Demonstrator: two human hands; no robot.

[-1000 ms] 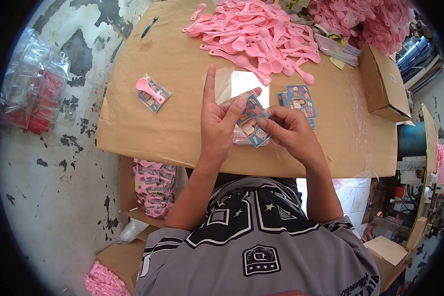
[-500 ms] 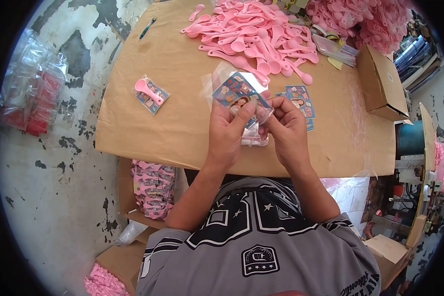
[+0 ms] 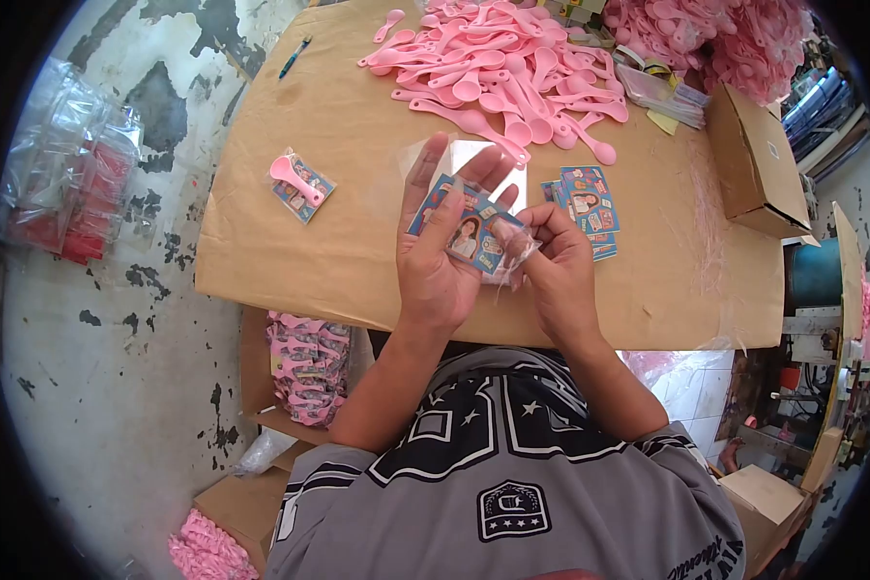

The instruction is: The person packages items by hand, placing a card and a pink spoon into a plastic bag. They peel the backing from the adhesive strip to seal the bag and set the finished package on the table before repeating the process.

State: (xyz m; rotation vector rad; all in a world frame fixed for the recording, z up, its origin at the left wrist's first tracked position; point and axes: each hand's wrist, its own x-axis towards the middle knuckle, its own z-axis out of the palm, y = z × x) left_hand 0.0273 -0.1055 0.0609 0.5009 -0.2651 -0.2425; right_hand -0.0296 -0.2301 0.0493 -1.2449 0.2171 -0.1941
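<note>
A blue printed card (image 3: 466, 238) in a clear plastic bag lies across the palm of my left hand (image 3: 433, 259). The left thumb rests over the card, while the other fingers stretch upward behind it. At the card's right end, my right hand (image 3: 560, 266) pinches the crinkled edge of the bag between thumb and fingers. Beneath both hands are a white sheet (image 3: 488, 159) and more clear bags, partly hidden. Just right of my right hand sits a small stack of the same blue cards (image 3: 589, 208).
A large heap of pink spoons (image 3: 512, 77) covers the table's far side. On the left lie a bagged card with a pink spoon (image 3: 297, 182) on top and a pen (image 3: 295, 56). A cardboard box (image 3: 754, 164) stands at right; another box holds packed spoons (image 3: 307, 367) below the table.
My left fingers have opened out and straightened, and the bagged card has tilted lower into the palm. My right hand keeps its pinch at the bag's edge. The view has shifted slightly.
</note>
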